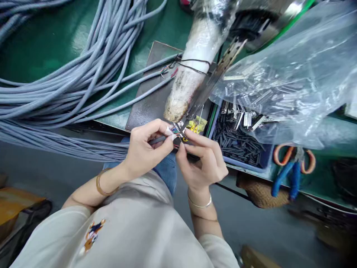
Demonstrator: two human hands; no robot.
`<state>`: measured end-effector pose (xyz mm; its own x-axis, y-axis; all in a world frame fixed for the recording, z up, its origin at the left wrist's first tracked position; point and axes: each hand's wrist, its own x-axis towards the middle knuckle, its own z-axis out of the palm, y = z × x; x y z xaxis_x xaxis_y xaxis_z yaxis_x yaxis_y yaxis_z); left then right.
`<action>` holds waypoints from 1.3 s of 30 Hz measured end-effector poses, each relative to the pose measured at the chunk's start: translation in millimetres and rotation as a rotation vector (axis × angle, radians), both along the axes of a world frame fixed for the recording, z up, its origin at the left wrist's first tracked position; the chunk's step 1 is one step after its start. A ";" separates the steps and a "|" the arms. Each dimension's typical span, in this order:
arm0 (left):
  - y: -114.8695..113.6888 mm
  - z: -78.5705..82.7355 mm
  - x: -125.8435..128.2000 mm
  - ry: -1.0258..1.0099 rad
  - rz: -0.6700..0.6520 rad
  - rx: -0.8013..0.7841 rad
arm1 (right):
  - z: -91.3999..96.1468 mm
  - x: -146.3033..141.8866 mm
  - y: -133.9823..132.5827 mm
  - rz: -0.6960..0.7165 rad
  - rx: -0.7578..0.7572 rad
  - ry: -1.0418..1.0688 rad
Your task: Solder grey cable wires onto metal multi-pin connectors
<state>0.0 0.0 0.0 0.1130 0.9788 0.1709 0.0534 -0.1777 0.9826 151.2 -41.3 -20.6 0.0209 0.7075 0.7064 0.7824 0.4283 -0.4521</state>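
My left hand [147,143] is closed around the end of a grey cable [157,140], thumb and forefinger pinched near its stripped tip. Thin coloured wires [175,131] fan out from that tip. With thumb and forefinger together, my right hand [202,160] pinches at one of these wires, just right of the left fingertips. A small toothed metal connector [180,128] sits at the fingertips, under the lower end of a white plastic-wrapped tube [192,63] and a dark metal bar [214,78]. Exactly how wire and connector touch is too small to tell.
Bundles of grey cable [106,67] cover the left of the green table [69,41]. A blue bin [251,167] holds black sleeves and metal connectors, partly under a clear plastic bag [301,67]. Orange-handled scissors [309,163] and blue-handled pliers [287,175] lie at the right edge.
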 end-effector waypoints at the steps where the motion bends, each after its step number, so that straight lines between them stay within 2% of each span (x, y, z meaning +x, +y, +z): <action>1: -0.5 -0.7 -0.4 0.009 -0.006 -0.031 | -1.1 -0.2 -0.9 0.002 0.014 -0.019; 4: -1.7 -2.1 -1.8 0.002 -0.022 -0.117 | -3.3 -0.1 -2.7 0.007 0.021 -0.026; 10: -1.6 -0.2 -2.8 -0.111 -0.043 -0.219 | -1.2 0.3 -1.7 0.017 -0.062 0.102; 17: -3.5 -4.9 3.6 -0.012 0.069 -0.057 | -2.0 -2.1 1.0 0.010 -0.036 0.094; 29: -1.4 -5.1 5.1 0.021 0.071 0.134 | 3.4 -4.8 5.6 -0.010 -0.001 0.052; 32: -4.5 -8.3 3.5 0.038 0.050 0.047 | 0.3 -4.3 1.8 0.019 0.029 -0.006; 36: -4.5 -5.2 1.1 -0.048 0.008 -0.176 | -6.5 2.1 -3.4 0.041 0.016 0.008; 39: 1.0 4.5 -3.8 -0.213 -0.132 -0.423 | -12.6 9.9 -6.7 0.101 0.046 0.087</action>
